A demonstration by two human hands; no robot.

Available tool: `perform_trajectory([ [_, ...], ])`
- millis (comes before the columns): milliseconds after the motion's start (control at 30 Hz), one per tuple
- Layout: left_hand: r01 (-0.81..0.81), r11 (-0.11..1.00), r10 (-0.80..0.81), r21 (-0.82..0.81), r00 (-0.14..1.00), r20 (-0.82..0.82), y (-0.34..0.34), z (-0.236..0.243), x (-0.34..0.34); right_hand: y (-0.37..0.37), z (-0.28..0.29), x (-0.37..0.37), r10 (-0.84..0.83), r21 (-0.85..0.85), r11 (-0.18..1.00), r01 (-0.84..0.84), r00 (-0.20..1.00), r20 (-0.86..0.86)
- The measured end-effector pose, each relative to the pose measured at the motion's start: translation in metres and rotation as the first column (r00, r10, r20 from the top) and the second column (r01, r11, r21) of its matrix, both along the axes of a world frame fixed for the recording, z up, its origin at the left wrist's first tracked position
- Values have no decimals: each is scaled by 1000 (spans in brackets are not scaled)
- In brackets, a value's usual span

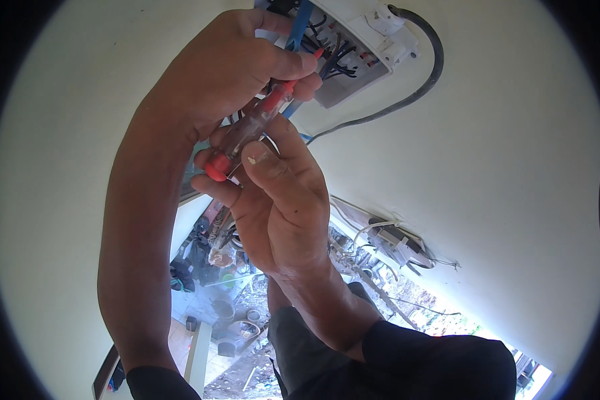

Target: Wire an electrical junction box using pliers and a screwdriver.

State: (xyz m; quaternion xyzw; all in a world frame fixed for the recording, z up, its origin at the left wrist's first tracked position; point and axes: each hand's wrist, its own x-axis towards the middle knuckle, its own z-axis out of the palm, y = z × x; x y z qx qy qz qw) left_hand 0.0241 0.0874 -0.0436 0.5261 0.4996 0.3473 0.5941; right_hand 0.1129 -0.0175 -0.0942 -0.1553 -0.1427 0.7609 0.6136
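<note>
A screwdriver (pixel 247 130) with a clear handle and red ends slants up toward the open white electrical box (pixel 353 93). My right hand (pixel 283 190) holds its handle, thumb along the near side and fingers behind. Higher up, my left hand (pixel 263 60) is closed around the red shaft, which shows on both sides of its fingers. The red tip (pixel 320 53) points at the dark wires (pixel 343 67) inside the box; whether it touches one I cannot tell. A blue strip (pixel 301 25) runs past my left fingers, partly hidden by them.
A thick dark cable (pixel 433 73) loops from the box down along the pale wall (pixel 507 153). Lower on that wall, a second fixture (pixel 400 243) has loose wires. Far below are buckets (pixel 223 308), bags and rubble on the floor.
</note>
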Motion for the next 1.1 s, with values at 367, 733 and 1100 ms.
perform_trajectory([
  [367, -17, 993, 34, 116, 988, -148, -2, 4, 0, 3, -8, -8, 1, 3, 1000, 0, 969, -248],
  [733, -15, 985, 69, 173, 949, -309, -4, 8, 3, 3, -7, -10, -68, -34, 997, 76, 981, 184],
  [1100, -6, 999, 7, 40, 999, -31, -1, 2, 0, -2, 1, -6, -57, -108, 992, 68, 993, 99],
])
